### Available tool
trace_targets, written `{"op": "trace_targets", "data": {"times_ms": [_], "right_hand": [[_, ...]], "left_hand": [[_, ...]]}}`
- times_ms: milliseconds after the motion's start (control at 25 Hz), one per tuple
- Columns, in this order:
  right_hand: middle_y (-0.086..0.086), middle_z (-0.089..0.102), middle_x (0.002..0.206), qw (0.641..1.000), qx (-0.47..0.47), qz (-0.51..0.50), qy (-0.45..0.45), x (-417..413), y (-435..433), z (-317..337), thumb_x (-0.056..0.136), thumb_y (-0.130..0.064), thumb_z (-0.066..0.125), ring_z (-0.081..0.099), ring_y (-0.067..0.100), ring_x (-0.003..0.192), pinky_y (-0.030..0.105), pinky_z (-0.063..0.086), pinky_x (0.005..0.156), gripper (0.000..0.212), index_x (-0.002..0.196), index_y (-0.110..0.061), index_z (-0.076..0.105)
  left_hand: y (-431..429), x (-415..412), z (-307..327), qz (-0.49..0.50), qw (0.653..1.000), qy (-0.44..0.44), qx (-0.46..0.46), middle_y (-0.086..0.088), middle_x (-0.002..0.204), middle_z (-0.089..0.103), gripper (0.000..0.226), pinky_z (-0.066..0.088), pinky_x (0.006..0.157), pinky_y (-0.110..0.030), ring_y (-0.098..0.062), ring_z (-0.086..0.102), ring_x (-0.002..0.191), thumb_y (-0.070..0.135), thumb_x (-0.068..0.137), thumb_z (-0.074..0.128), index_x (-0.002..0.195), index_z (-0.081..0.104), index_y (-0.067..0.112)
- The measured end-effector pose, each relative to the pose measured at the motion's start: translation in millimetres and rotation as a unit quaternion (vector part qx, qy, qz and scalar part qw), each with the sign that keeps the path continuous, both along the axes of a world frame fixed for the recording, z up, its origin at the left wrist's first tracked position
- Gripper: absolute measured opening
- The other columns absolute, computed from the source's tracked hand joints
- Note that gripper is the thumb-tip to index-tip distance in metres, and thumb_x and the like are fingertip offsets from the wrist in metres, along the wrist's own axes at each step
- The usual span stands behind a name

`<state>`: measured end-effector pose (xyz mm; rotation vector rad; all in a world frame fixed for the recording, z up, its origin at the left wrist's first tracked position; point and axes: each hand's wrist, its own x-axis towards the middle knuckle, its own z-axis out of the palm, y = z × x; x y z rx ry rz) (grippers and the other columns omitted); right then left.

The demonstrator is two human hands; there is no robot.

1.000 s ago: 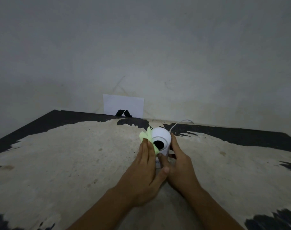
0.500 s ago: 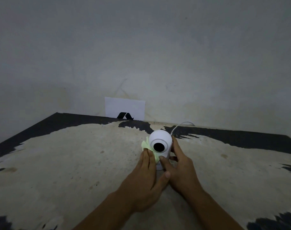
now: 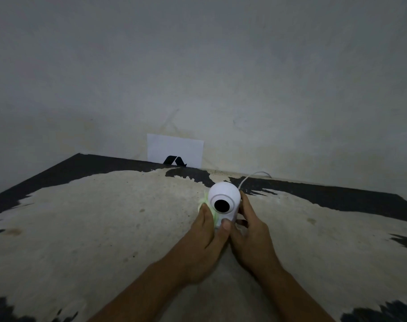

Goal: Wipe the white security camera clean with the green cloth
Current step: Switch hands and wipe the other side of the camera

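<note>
The white security camera (image 3: 224,196) stands upright on the worn table, its round head with a black lens facing me. My left hand (image 3: 201,242) presses the green cloth (image 3: 206,204) against the camera's left side, and only a pale green strip shows past my fingers. My right hand (image 3: 251,235) grips the camera's right side and base, steadying it. A thin white cable (image 3: 253,176) runs from behind the camera toward the wall.
The table (image 3: 104,217) has a beige, worn top with black patches along its edges. A white card with a black logo (image 3: 174,151) leans against the grey wall behind the table's far edge.
My left hand and the green cloth have slid lower down the camera's left side, so less cloth shows above. The camera head has turned to face me more squarely.
</note>
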<state>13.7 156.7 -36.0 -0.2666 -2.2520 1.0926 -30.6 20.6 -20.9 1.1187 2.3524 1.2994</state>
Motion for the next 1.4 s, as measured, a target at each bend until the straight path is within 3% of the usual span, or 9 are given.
{"op": "trace_targets", "data": {"times_ms": [240,480,560,680,760,840,1000,1200,1400], "right_hand": [[-0.003,0.051,0.139,1.0,0.006,-0.002,0.008,-0.8,1.2,-0.6,0.083,-0.046,0.055,0.053,0.015,0.118,0.026,0.045,0.096,0.072,0.145,-0.026,0.024],[-0.011,0.048,0.138,1.0,0.002,0.007,0.009,0.1,2.8,-2.9,0.086,-0.039,0.058,0.05,0.008,0.12,0.007,0.037,0.091,0.071,0.146,-0.028,0.022],[-0.016,0.046,0.136,1.0,0.002,0.012,0.011,0.4,2.5,-1.5,0.084,-0.043,0.056,0.049,0.005,0.119,0.004,0.036,0.088,0.071,0.145,-0.028,0.023],[-0.011,0.046,0.14,1.0,0.002,0.009,0.009,1.6,1.3,-1.3,0.084,-0.04,0.058,0.048,0.007,0.119,0.012,0.039,0.092,0.072,0.146,-0.028,0.021],[-0.009,0.046,0.141,1.0,0.0,0.009,0.005,2.0,1.7,-1.9,0.085,-0.036,0.059,0.048,0.008,0.119,0.015,0.04,0.092,0.072,0.146,-0.029,0.021],[-0.011,0.046,0.141,1.0,-0.004,0.011,0.005,1.5,2.4,-1.6,0.086,-0.036,0.06,0.048,0.009,0.12,0.015,0.039,0.092,0.071,0.145,-0.031,0.021],[-0.011,0.044,0.142,1.0,-0.002,0.008,0.003,3.0,-0.8,0.6,0.087,-0.035,0.06,0.047,0.011,0.122,0.021,0.039,0.096,0.072,0.146,-0.03,0.018],[-0.018,0.042,0.135,1.0,-0.007,0.007,0.007,1.6,1.3,-0.9,0.086,-0.033,0.06,0.046,0.003,0.117,-0.007,0.032,0.081,0.071,0.145,-0.03,0.02],[-0.009,0.047,0.139,1.0,-0.01,0.006,0.004,1.9,2.0,-1.2,0.087,-0.032,0.061,0.049,0.008,0.119,0.016,0.038,0.093,0.071,0.144,-0.032,0.019]], "left_hand": [[3.0,-17.0,-4.2,0.007,0.999,0.014,0.044,0.007,0.158,0.001,0.087,0.011,0.119,-0.03,-0.004,0.004,0.143,0.071,0.08,0.021,0.148,-0.007,0.022],[14.8,-18.4,2.2,0.047,0.983,-0.115,0.134,0.001,0.155,0.02,0.085,0.012,0.116,-0.028,-0.012,0.019,0.142,0.075,0.076,0.017,0.146,0.013,0.026],[17.5,-22.1,7.7,0.05,0.973,-0.147,0.17,0.0,0.149,0.035,0.09,0.022,0.115,-0.03,-0.011,0.034,0.135,0.085,0.069,0.018,0.141,0.027,0.031],[16.0,-22.8,6.2,0.034,0.969,-0.194,0.152,0.013,0.121,0.057,0.079,0.042,0.093,-0.009,0.005,0.053,0.108,0.081,0.072,0.013,0.123,0.049,0.032],[15.2,-26.2,7.0,0.033,0.962,-0.22,0.156,0.01,0.123,0.059,0.087,0.041,0.101,-0.02,0.0,0.054,0.112,0.087,0.066,0.013,0.122,0.054,0.034],[18.1,-28.2,9.9,0.042,0.958,-0.224,0.175,-0.001,0.134,0.055,0.105,0.035,0.11,-0.037,-0.013,0.05,0.123,0.095,0.054,0.012,0.13,0.05,0.033],[19.0,-21.2,8.4,0.063,0.961,-0.226,0.146,-0.006,0.144,0.043,0.093,0.029,0.107,-0.027,-0.015,0.043,0.128,0.079,0.071,0.01,0.141,0.035,0.022],[21.4,-13.9,6.1,0.075,0.95,-0.213,0.215,0.001,0.146,0.038,0.093,0.025,0.114,-0.034,-0.011,0.039,0.129,0.084,0.066,0.023,0.139,0.034,0.027],[19.2,-1.7,-1.0,0.108,0.964,-0.147,0.191,0.01,0.149,0.019,0.069,0.009,0.115,-0.023,-0.01,0.019,0.139,0.053,0.082,0.028,0.142,0.011,0.024]]}}
